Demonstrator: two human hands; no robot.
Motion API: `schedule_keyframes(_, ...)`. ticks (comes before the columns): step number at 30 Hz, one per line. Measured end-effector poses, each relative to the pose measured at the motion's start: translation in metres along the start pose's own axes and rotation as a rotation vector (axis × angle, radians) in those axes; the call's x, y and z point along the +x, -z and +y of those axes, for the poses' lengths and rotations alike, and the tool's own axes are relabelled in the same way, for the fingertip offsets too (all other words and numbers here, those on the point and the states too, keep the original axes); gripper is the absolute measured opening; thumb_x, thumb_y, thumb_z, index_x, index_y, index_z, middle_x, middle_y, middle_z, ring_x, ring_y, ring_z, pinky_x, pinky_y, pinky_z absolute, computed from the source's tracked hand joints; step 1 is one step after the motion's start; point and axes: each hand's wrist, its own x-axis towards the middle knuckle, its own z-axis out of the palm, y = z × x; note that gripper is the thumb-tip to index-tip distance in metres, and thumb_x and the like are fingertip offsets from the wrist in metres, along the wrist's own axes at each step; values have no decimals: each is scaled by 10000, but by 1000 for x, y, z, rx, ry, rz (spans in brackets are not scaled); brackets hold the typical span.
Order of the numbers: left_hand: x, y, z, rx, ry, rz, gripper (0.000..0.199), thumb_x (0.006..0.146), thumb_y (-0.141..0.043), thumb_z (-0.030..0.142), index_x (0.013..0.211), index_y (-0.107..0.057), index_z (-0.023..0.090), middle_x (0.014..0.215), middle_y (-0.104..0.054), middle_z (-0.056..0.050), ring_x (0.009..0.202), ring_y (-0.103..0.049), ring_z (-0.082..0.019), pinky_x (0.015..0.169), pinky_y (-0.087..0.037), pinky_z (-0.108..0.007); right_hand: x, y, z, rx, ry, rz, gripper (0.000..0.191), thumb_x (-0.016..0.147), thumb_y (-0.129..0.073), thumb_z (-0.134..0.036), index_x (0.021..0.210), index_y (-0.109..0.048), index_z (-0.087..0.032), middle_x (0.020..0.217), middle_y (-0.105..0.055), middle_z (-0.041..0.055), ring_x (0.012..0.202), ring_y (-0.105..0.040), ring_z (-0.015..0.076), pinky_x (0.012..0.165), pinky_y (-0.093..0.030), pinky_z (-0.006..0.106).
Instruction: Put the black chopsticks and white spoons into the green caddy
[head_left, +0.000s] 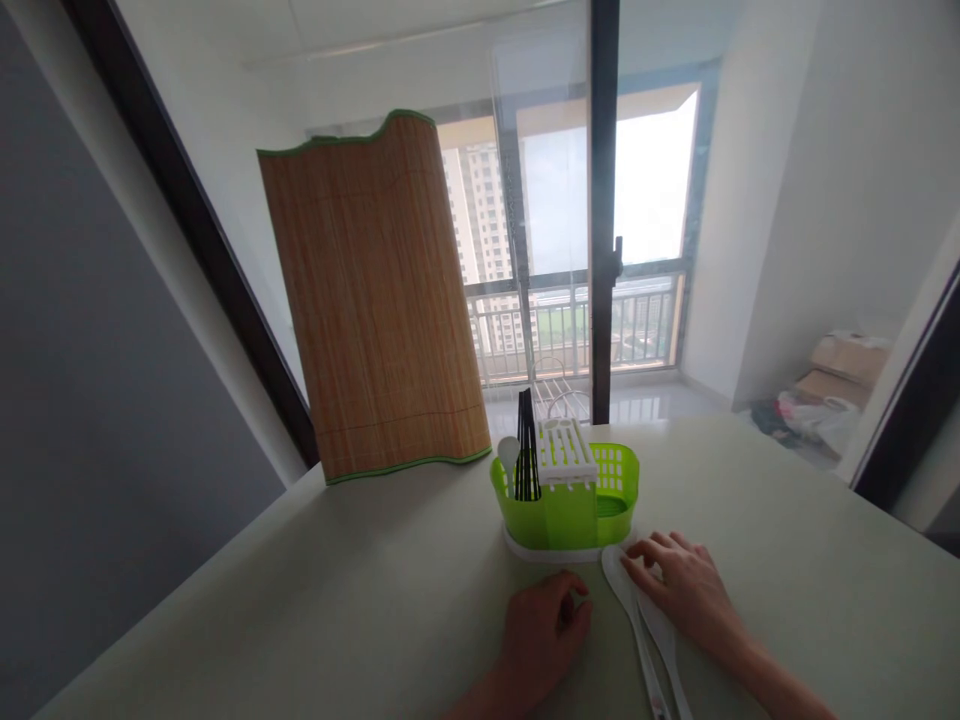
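A green basket with a white base and a white slotted rack stands on the pale table. Black chopsticks and a white spoon stand in its left part. Two white long-handled utensils lie in front of it. My right hand rests over their heads, fingers bent and somewhat apart, thumb by the left one; no firm grasp shows. My left hand is on the table in front of the basket, its fingers curled with a gap to the thumb, holding nothing.
A rolled bamboo mat with green edging stands upright at the back left of the table. Behind are a glass door with a dark frame and a balcony. Cardboard boxes and bags lie on the floor at right.
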Motion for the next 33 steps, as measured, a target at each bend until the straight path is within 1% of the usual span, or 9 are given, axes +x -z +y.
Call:
schedule_keyframes(7, 1, -2, -2, -26, 10, 16, 178, 840, -550, 303, 972, -666, 273, 669, -666, -2, 586, -583, -164, 591, -401, -306, -4, -4, -15, 24, 96, -28, 208, 861, -614, -287, 655, -617, -258, 812, -651, -1, 828, -561, 241, 750, -369, 414)
schedule_keyframes(13, 0, -2, 7, -207, -35, 55, 445, 786, -650, 371, 1205, -544, 265, 720, -653, 11, 594, -561, -163, 563, -417, -293, -6, 2, -29, 166, 256, 97, 229, 921, -551, -300, 703, -563, -231, 783, -602, 0, 796, -538, 203, 777, -371, 392)
schedule_keyframes(17, 1, -6, 17, -266, -55, 90, 206, 882, -518, 344, 1030, -591, 220, 625, -585, 26, 514, -474, -120, 494, -354, -258, -9, 5, -39, 251, 366, 142, 235, 943, -521, -271, 714, -530, -221, 762, -575, -3, 756, -524, 183, 759, -365, 371)
schedule_keyframes(19, 2, -1, 21, -261, -72, 114, 184, 916, -460, 316, 927, -601, 200, 595, -563, 27, 498, -460, -105, 472, -331, -240, -9, 8, -42, 290, 409, 129, 190, 946, -516, -254, 760, -539, -221, 771, -572, -3, 757, -523, 183, 762, -364, 370)
schedule_keyframes(22, 4, 29, 25, -119, -181, 262, 159, 919, -480, 284, 891, -605, 190, 590, -565, 33, 489, -470, -88, 476, -347, -214, -9, 14, -44, 332, 449, 118, 64, 939, -524, -233, 888, -562, -225, 817, -584, 8, 796, -528, 198, 777, -360, 380)
schedule_keyframes(26, 15, 103, 38, 198, -419, 697, 71, 882, -561, 247, 913, -609, 207, 601, -578, 56, 491, -491, -69, 528, -387, -191, -8, 18, -41, 358, 447, 170, 44, 925, -529, -192, 929, -553, -228, 822, -590, 11, 791, -526, 203, 782, -356, 390)
schedule_keyframes(29, 33, 151, 50, 283, -442, 1005, 124, 872, -582, 300, 930, -603, 193, 669, -616, 42, 501, -505, -68, 530, -399, -190, -7, 18, -38, 360, 449, 185, 59, 923, -530, -173, 926, -551, -227, 818, -589, 11, 784, -521, 201, 786, -354, 394)
schedule_keyframes(31, 47, 170, 55, 317, -406, 1074, 175, 878, -570, 341, 936, -605, 180, 673, -613, 34, 528, -530, -77, 540, -400, -196, -6, 17, -36, 349, 455, 180, 60, 921, -538, -167, 924, -549, -226, 817, -588, 12, 786, -516, 201, 790, -353, 397)
schedule_keyframes(33, 60, 179, 56, 354, -378, 1029, 202, 886, -556, 364, 938, -608, 176, 650, -597, 37, 536, -536, -81, 537, -381, -200, -6, 17, -36, 332, 459, 186, 66, 918, -546, -159, 909, -547, -225, 804, -582, 9, 781, -510, 199, 786, -351, 396)
